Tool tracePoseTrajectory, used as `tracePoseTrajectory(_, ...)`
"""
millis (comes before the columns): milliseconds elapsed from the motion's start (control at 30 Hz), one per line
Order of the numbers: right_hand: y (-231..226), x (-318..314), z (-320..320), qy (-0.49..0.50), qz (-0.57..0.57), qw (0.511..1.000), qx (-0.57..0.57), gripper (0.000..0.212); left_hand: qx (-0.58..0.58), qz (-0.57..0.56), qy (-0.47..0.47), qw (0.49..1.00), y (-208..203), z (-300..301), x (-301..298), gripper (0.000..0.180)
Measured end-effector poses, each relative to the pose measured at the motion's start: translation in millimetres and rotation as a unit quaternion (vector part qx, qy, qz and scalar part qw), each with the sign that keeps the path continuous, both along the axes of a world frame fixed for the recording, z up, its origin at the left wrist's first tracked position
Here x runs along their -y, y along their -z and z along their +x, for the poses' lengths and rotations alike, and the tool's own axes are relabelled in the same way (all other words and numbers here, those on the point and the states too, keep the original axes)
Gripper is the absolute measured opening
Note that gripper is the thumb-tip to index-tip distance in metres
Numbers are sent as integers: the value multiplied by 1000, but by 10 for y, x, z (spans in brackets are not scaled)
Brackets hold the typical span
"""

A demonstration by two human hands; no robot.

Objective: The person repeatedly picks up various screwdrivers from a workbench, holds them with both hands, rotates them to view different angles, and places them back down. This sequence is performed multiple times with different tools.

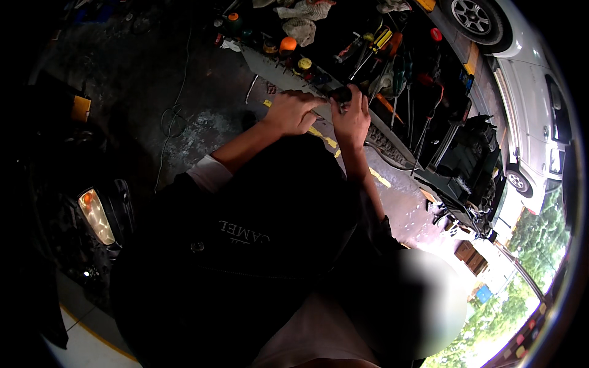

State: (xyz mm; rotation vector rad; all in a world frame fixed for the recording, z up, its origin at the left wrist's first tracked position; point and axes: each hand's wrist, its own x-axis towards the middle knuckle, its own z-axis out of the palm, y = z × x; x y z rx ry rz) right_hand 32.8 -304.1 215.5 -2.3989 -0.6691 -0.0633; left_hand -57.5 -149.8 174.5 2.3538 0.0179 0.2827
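My right hand (351, 122) is raised in front of me, its fingers closed around a small, dark, rounded part (341, 94) whose kind I cannot make out. Close by on its left, my left hand (289, 114) has its fingers curled together, the tips pointing at that dark part. Whether the left fingertips touch it or pinch something small is hidden. Both hands are over the near edge of a grey workbench (270, 69) covered with tools. Beyond them lie a yellow-handled screwdriver (381, 40), an orange-topped container (288, 45) and a yellow-topped container (304, 64).
Crumpled work gloves (299, 30) lie at the bench's far side. More screwdrivers and dark parts crowd its right end. A white car (527, 104) stands at the right; a vehicle headlight (96, 214) shows at the left. A thin cable (178, 98) trails over the stained floor.
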Motion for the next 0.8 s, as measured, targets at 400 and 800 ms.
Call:
tracePoseTrajectory(400, 7, 29, -9, 3, -28, 1000, 8, 50, 154, 19, -33, 987, -404, 60, 36, 12)
tracePoseTrajectory(800, 7, 63, 23, 11, -15, 999, -29, 52, 205, 63, -47, 976, -526, 112, 58, 14)
